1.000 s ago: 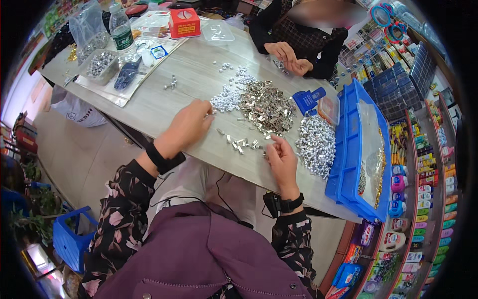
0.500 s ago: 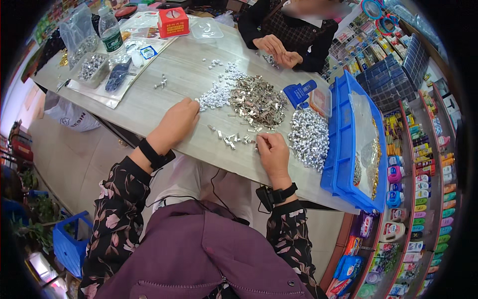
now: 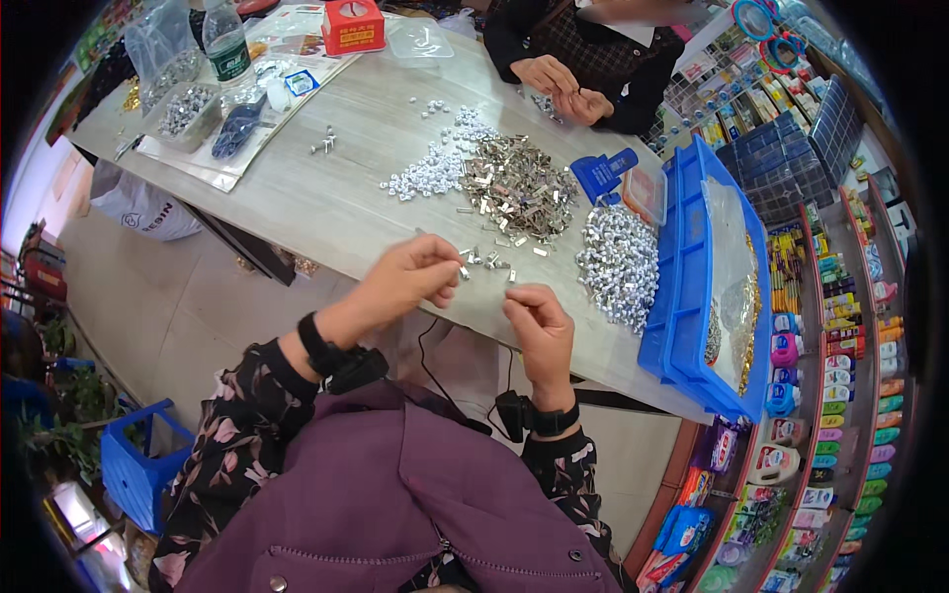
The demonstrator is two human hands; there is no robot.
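Note:
My left hand (image 3: 410, 279) is over the table's near edge, thumb and fingers pinched together; whatever is between the fingertips is too small to make out. To its right, my right hand (image 3: 540, 321) pinches a small silver metal piece (image 3: 510, 278) at its fingertips. Just beyond both hands lie several loose silver metal pieces (image 3: 486, 259). Farther off is a heap of flat silver metal pieces (image 3: 519, 188). Small white and silver bead-like parts (image 3: 425, 175) spread along its left side, and a denser pile of similar parts (image 3: 619, 265) sits to its right.
A blue tray (image 3: 682, 252) with bagged parts stands at the table's right edge, beside a blue scoop (image 3: 603, 175). At far left are a water bottle (image 3: 226, 44), a tub of parts (image 3: 186, 111) and a red box (image 3: 353, 27). Another person's hands (image 3: 565, 89) work across the table.
My left hand has left the white and silver parts and come right and nearer, close to my right hand. My right hand has drawn slightly back from the table.

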